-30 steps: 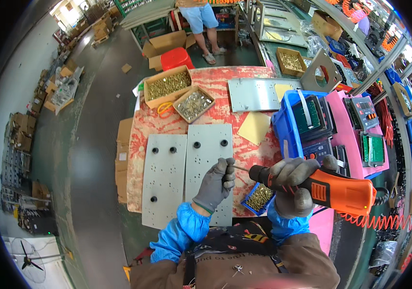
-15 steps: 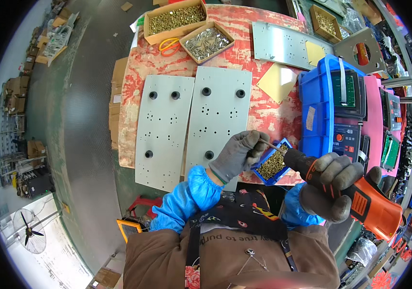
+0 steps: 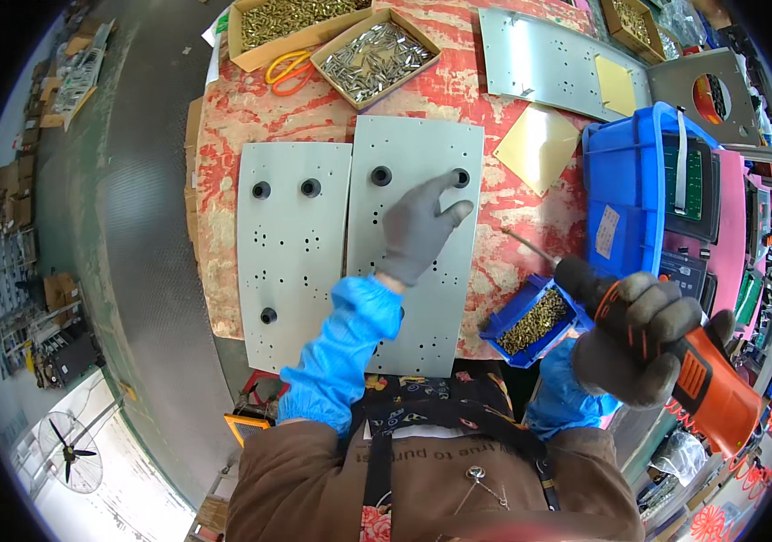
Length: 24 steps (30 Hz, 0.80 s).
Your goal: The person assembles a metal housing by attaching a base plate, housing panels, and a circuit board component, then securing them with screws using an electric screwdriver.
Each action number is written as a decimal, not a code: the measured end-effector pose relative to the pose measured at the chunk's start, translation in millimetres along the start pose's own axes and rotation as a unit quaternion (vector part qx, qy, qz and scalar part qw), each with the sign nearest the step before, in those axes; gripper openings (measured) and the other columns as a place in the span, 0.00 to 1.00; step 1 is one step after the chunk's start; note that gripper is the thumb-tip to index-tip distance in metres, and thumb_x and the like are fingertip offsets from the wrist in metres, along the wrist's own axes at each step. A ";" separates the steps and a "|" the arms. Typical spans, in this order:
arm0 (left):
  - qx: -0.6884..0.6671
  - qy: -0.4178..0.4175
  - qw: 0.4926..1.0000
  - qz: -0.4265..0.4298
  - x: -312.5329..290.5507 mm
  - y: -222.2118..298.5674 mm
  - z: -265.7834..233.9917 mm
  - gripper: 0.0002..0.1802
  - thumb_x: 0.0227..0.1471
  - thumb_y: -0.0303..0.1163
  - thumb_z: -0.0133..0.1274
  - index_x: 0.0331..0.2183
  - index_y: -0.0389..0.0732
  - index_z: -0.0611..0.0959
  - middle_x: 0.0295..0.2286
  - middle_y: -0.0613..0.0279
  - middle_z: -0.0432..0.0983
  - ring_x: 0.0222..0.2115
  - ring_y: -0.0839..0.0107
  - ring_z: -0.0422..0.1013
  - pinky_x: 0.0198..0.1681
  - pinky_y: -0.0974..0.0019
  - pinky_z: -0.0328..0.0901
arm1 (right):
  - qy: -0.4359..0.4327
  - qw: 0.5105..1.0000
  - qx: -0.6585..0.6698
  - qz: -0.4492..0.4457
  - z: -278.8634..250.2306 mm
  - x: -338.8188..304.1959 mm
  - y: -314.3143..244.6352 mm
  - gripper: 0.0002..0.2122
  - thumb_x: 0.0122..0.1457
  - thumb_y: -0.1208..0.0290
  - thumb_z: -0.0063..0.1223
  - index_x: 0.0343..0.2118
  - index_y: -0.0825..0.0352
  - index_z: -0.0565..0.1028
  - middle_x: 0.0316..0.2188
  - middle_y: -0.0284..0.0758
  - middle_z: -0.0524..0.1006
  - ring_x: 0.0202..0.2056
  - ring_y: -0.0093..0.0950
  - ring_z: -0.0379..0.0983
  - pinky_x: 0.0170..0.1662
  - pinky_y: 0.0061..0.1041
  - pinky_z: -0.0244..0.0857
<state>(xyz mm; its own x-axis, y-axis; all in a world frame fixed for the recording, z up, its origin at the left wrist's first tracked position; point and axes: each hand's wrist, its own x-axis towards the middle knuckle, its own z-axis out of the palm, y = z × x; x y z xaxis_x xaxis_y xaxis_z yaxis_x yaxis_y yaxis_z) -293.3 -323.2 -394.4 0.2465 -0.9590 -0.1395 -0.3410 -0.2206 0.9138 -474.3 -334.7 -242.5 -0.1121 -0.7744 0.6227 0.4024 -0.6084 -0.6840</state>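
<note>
My left hand [image 3: 420, 228], in a grey glove with a blue sleeve, reaches over the right grey metal plate [image 3: 413, 298]; its forefinger points at the black grommet [image 3: 462, 177] near the plate's top right corner. My right hand [image 3: 639, 336], also gloved, grips an orange and black electric screwdriver [image 3: 675, 361] whose bit points up-left above the table. A small blue tray of brass screws [image 3: 535, 321] sits just left of that hand. A second grey plate [image 3: 291, 248] with black grommets lies to the left.
Two cardboard boxes of screws [image 3: 372, 56] and orange scissors [image 3: 288, 70] lie at the table's far side. A big blue crate [image 3: 630, 194] stands right, with yellow sheets [image 3: 538, 147] and more metal plates [image 3: 548, 63] behind. Grey floor runs along the left.
My left hand has left the blue screw tray and stretched forward onto the right plate. The screwdriver has stayed in my right hand near the tray. My head has tilted down, closer to the plates.
</note>
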 end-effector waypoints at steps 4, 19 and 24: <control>0.181 -0.002 0.982 0.043 33.1 -10.1 6.9 0.22 0.45 0.40 0.57 0.43 0.43 0.76 0.31 0.54 0.75 0.32 0.61 0.73 0.34 0.62 0.67 | -0.018 0.999 -0.006 0.033 -4.2 7.4 30.0 0.32 0.52 0.69 0.51 0.60 0.62 0.52 0.25 0.34 0.68 0.22 0.26 0.64 0.28 0.33 0.64; 0.201 0.021 0.978 0.052 63.9 -12.1 13.7 0.21 0.46 0.40 0.57 0.42 0.41 0.77 0.33 0.55 0.76 0.33 0.58 0.73 0.35 0.60 0.67 | -0.008 0.992 -0.074 0.100 20.5 20.6 141.8 0.29 0.47 0.82 0.49 0.54 0.70 0.54 0.28 0.40 0.75 0.28 0.33 0.76 0.36 0.37 0.73; 0.190 0.019 0.981 0.046 63.1 -12.1 12.5 0.20 0.46 0.40 0.56 0.41 0.42 0.77 0.31 0.56 0.76 0.32 0.58 0.73 0.33 0.59 0.67 | -0.076 0.984 -0.132 0.095 20.2 21.1 154.0 0.27 0.49 0.80 0.49 0.54 0.70 0.55 0.29 0.42 0.75 0.29 0.34 0.75 0.36 0.38 0.74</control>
<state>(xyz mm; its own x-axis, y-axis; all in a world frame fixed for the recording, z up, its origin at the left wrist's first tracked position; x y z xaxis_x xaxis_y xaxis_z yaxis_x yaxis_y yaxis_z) -284.9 -383.3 -419.0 0.2292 -0.9725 -0.0421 -0.6745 -0.1898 0.7135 -396.4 -441.2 -327.1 0.0870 -0.8556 0.5104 0.1505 -0.4951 -0.8557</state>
